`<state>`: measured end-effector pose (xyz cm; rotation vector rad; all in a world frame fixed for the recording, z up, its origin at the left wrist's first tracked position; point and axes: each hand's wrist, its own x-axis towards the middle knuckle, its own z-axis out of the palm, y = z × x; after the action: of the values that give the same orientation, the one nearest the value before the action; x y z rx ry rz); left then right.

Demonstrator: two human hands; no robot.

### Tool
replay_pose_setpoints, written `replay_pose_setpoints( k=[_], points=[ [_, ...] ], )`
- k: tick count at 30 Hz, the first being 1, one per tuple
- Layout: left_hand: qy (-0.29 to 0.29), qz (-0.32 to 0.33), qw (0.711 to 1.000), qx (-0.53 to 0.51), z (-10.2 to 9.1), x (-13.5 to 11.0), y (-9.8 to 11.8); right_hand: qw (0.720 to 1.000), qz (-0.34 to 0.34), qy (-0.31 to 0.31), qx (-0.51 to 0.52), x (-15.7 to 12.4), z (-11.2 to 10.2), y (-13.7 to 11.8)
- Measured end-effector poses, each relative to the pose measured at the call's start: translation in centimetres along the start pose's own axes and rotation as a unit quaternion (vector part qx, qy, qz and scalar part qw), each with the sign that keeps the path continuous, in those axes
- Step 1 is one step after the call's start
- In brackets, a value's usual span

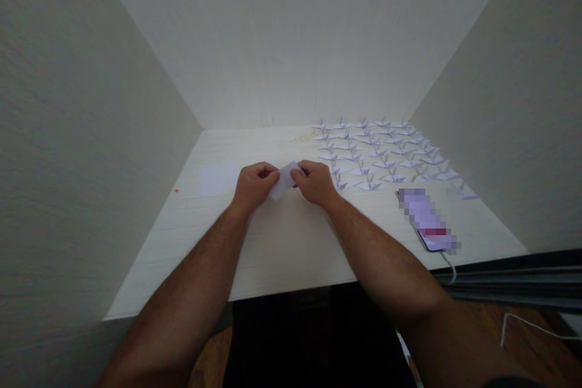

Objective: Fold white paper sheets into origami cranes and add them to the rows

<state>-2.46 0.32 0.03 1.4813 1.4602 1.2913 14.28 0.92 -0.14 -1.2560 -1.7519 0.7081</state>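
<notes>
Both of my hands meet over the middle of the white table point(282, 248) and pinch one small folded piece of white paper point(284, 180). My left hand point(253, 185) is closed on the paper's left edge. My right hand point(315, 182) is closed on its right edge, fingers curled. The paper is held tilted, just above the tabletop.
Several folded paper cranes point(382, 148) stand in rows at the table's back right. A phone point(430, 220) with a cable lies near the right front edge. A stack of white paper sheets point(219, 177) lies left of my hands. White walls enclose the table on three sides.
</notes>
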Motion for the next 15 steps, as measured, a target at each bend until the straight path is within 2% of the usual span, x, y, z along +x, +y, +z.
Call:
replay_pose_setpoints(
  k=[6, 15],
  points=[
    [-0.056, -0.036, 0.997, -0.031, -0.41, 0.25, -0.31, 0.996, 0.041, -0.039, 0.071, 0.46, -0.41, 0.39],
    [-0.061, -0.062, 0.996, -0.035, -0.63, 0.35, -0.34, 0.991, 0.019, -0.091, 0.098, 0.16, -0.3, 0.58]
  ],
)
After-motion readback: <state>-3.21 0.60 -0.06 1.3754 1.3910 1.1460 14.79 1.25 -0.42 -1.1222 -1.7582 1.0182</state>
